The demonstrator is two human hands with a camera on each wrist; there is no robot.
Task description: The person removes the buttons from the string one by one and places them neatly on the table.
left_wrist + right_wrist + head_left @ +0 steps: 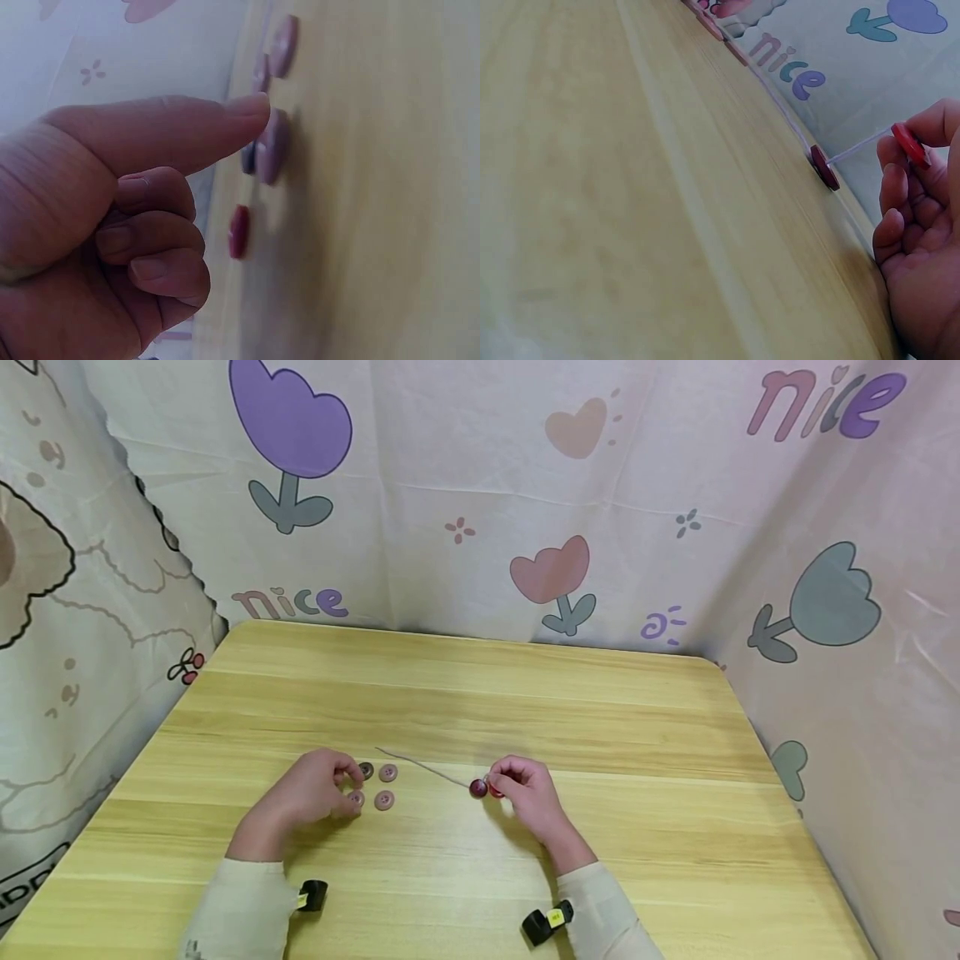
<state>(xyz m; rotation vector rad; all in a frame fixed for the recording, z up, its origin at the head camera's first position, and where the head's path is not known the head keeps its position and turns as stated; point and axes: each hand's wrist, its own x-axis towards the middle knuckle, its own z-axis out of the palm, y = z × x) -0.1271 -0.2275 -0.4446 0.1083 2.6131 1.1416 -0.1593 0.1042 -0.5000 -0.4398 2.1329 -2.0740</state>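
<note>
At the left of the table my left hand [318, 789] has its thumb and index finger at opposite edges of a mauve button [356, 798]; in the left wrist view the thumb tip touches this button [273, 150], and the index finger is hidden. Beside it are a dark button [367, 770] and two more mauve buttons [387, 772] [384, 800]. My right hand [528, 793] pinches a bright red button [910, 145]. A thin pale cord [423, 766] runs from there through a dark red button [478, 788], its loose end lying toward the left.
The wooden table [465, 693] meets a patterned cloth backdrop [450, 460] at its far edge. Cloth also hangs along the left and right sides. Each wrist carries a small black camera, one on the left [312, 896] and one on the right [538, 927].
</note>
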